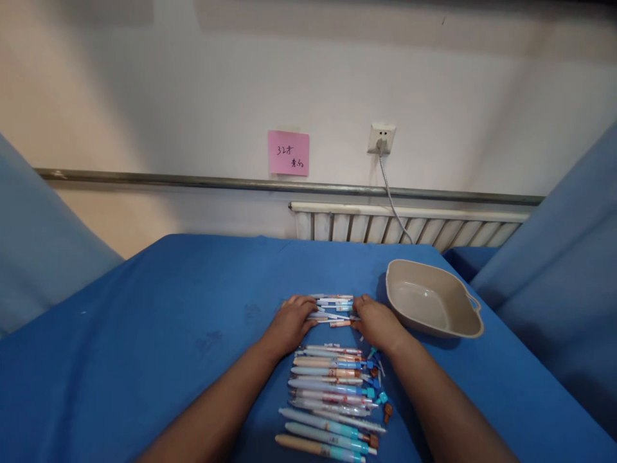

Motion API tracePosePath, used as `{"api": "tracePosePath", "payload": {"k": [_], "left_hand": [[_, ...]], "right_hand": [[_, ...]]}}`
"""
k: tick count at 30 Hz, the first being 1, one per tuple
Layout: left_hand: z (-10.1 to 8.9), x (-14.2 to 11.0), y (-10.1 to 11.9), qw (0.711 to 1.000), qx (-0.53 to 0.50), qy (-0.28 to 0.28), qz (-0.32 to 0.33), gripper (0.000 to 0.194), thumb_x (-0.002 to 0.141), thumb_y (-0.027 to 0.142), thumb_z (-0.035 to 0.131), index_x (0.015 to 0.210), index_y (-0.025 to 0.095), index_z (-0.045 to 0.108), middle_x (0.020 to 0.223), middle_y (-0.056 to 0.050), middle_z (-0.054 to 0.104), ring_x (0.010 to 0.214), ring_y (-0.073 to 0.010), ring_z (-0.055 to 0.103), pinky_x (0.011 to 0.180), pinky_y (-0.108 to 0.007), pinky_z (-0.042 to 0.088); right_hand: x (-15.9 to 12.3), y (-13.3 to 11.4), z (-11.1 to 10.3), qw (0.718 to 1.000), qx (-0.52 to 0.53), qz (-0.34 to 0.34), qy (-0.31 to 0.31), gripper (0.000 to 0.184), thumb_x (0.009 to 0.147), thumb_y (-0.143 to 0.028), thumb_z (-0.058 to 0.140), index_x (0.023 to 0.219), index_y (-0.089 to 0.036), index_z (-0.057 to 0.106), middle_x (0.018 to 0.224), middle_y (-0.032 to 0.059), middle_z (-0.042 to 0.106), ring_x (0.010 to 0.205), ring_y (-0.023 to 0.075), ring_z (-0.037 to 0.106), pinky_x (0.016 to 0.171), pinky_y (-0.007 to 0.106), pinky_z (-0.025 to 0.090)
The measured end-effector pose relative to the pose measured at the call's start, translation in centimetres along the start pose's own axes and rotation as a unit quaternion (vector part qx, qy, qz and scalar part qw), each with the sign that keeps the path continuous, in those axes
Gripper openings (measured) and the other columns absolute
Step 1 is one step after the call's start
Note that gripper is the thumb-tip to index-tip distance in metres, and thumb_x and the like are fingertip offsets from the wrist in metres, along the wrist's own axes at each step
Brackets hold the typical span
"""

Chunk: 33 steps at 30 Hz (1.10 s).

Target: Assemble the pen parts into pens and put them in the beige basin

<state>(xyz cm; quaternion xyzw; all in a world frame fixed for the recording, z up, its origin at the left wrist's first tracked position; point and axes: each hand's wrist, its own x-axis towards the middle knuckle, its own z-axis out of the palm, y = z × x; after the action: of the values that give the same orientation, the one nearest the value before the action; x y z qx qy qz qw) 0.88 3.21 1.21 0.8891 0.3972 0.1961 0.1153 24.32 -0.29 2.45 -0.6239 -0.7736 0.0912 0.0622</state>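
Observation:
My left hand (291,321) curls its fingers around the left ends of a small group of pens (337,307). At the right ends of the same pens is my right hand (378,321), its fingers bent in against them. These pens lie crosswise between both hands, some of them slim and white, and the fingers partly cover their tips. Nearer to me, several more pens (332,390) in pale blue, peach and clear plastic lie side by side in a column. Small brown, blue and teal pieces (382,397) are scattered by their right ends.
A beige basin (400,289) with a loop handle stands to the right on the blue cloth (159,334). Behind the table are a white radiator (347,209), a metal rail and a socket with a plugged-in cord (388,173). Blue curtains hang at both sides.

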Motion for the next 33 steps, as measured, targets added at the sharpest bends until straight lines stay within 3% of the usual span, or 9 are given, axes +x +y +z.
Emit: {"api": "tracePosePath", "payload": {"k": [7,12,17,21,25,29,33], "left_hand": [[0.2,2.3,-0.8,1.0,0.029,-0.001,-0.006,0.019,0.085,0.023,0.055,0.103,0.022,0.06,0.11,-0.006,0.061,0.103,-0.0227,0.051,0.09,-0.038,0.037],[0.5,3.2,-1.2,1.0,0.017,0.02,-0.001,0.018,0.084,0.021,0.055,0.101,0.021,0.061,0.111,-0.007,0.06,0.104,-0.0221,0.051,0.093,-0.038,0.037],[-0.5,1.2,0.1,0.999,-0.003,0.052,0.007,0.032,0.081,0.019,0.058,0.114,0.022,0.055,0.123,-0.007,0.055,0.114,-0.0234,0.046,0.099,-0.04,0.034],[-1.2,-2.1,1.6,0.998,-0.052,0.024,-0.014,0.025,0.082,0.016,0.054,0.106,0.022,0.058,0.107,-0.005,0.062,0.102,-0.0209,0.053,0.091,-0.035,0.039],[-0.9,-4.4,2.2,0.991,-0.117,-0.016,-0.056,0.018,0.083,0.017,0.051,0.096,0.023,0.062,0.096,-0.002,0.065,0.094,-0.0181,0.057,0.084,-0.029,0.042],[-0.7,-4.6,2.0,0.984,-0.15,-0.048,-0.082,0.02,0.079,0.017,0.054,0.095,0.022,0.063,0.093,-0.001,0.066,0.091,-0.0182,0.057,0.081,-0.028,0.042],[-1.1,-4.1,1.9,0.985,-0.137,-0.069,-0.084,0.023,0.076,0.017,0.057,0.097,0.023,0.064,0.094,0.0,0.066,0.09,-0.0192,0.056,0.08,-0.028,0.041]], "right_hand": [[2.0,0.1,1.3,0.999,0.027,0.009,0.043,0.015,0.087,-0.023,0.052,0.101,-0.017,0.053,0.102,0.0084,0.057,0.092,0.0191,0.057,0.075,0.026,0.04],[2.3,-0.1,0.9,0.998,0.027,0.012,0.053,0.015,0.089,-0.023,0.049,0.102,-0.018,0.055,0.103,0.0093,0.057,0.097,0.02,0.055,0.081,0.027,0.039],[0.0,-1.5,0.4,0.994,0.08,-0.056,0.042,0.018,0.083,-0.021,0.056,0.101,-0.02,0.058,0.104,0.0071,0.06,0.097,0.0195,0.055,0.082,0.026,0.038],[-2.1,-2.6,1.0,0.981,0.159,-0.108,-0.037,0.018,0.079,-0.02,0.057,0.096,-0.021,0.06,0.094,0.0028,0.064,0.084,0.0156,0.059,0.071,0.022,0.04],[-2.7,-3.3,1.4,0.986,0.124,-0.104,-0.027,0.018,0.078,-0.016,0.054,0.095,-0.019,0.061,0.095,0.0053,0.065,0.089,0.0182,0.058,0.076,0.025,0.039],[-2.6,-3.7,1.4,0.992,0.068,-0.11,-0.01,0.029,0.074,-0.012,0.057,0.102,-0.019,0.06,0.1,0.008,0.064,0.096,0.0227,0.056,0.083,0.029,0.037],[-2.7,-4.1,1.7,0.991,0.1,-0.093,0.003,0.028,0.077,-0.008,0.051,0.101,-0.02,0.061,0.105,0.0076,0.06,0.099,0.0201,0.055,0.082,0.026,0.038]]}}
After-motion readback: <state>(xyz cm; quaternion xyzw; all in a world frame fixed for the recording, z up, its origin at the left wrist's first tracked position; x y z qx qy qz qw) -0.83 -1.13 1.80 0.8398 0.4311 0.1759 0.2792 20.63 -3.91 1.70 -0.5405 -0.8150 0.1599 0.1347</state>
